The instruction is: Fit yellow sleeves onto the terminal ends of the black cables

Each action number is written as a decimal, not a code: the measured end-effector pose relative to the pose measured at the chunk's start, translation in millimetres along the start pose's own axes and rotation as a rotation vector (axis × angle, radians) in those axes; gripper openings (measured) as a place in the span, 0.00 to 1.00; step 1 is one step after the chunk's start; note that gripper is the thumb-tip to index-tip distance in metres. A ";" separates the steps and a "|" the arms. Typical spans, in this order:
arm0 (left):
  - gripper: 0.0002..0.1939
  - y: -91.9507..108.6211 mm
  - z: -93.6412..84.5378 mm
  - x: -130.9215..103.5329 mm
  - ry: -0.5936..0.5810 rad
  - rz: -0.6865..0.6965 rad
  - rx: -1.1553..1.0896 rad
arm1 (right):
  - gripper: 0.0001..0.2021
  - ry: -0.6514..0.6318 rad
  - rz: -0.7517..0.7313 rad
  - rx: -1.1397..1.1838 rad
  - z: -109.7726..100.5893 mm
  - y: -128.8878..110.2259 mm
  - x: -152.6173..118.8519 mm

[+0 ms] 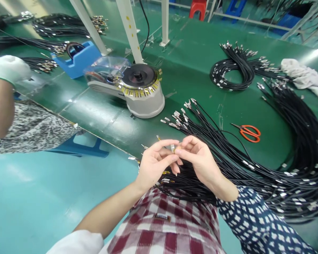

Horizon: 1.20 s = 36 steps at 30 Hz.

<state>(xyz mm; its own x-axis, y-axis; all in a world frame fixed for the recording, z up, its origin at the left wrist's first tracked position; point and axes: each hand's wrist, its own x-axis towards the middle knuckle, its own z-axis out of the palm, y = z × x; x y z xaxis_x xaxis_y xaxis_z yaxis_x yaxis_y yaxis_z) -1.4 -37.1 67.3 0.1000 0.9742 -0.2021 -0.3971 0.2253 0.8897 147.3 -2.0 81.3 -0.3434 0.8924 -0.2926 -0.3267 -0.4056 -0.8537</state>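
Note:
My left hand (pixel 155 162) and my right hand (pixel 200 158) meet above the near edge of the table. Between their fingertips is a cable end with a small silvery connector (pixel 172 147), and a bit of yellowish tape shows beside it. Both hands are closed in a pinch on this end; the fingers hide part of it. Under and beside them lies a large bundle of black cables (pixel 222 155) with metal-tipped ends. Several tips with yellow tape stick out below my left hand. A round tape dispenser (pixel 145 102) with yellow tape pieces around its disc stands ahead.
Orange-handled scissors (pixel 250 133) lie right of the bundle. Behind are a coiled cable bundle (pixel 230 74) and a white cloth (pixel 304 76). A blue tape holder (pixel 82 58) stands at left, near a co-worker's gloved hand (pixel 10 68). White posts (pixel 128 28) rise from the green table.

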 end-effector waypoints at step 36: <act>0.11 -6.8 -2.9 2.3 -0.040 0.184 -0.020 | 0.10 -0.032 -0.208 -0.536 -6.4 -15.6 1.9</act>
<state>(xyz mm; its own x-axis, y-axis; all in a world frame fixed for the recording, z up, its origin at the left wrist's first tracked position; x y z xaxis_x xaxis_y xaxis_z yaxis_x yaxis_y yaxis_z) -1.1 -36.3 59.6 0.0598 0.9980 -0.0205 -0.4299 0.0443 0.9018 157.3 7.3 91.3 -0.3493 0.9327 -0.0893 0.0990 -0.0580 -0.9934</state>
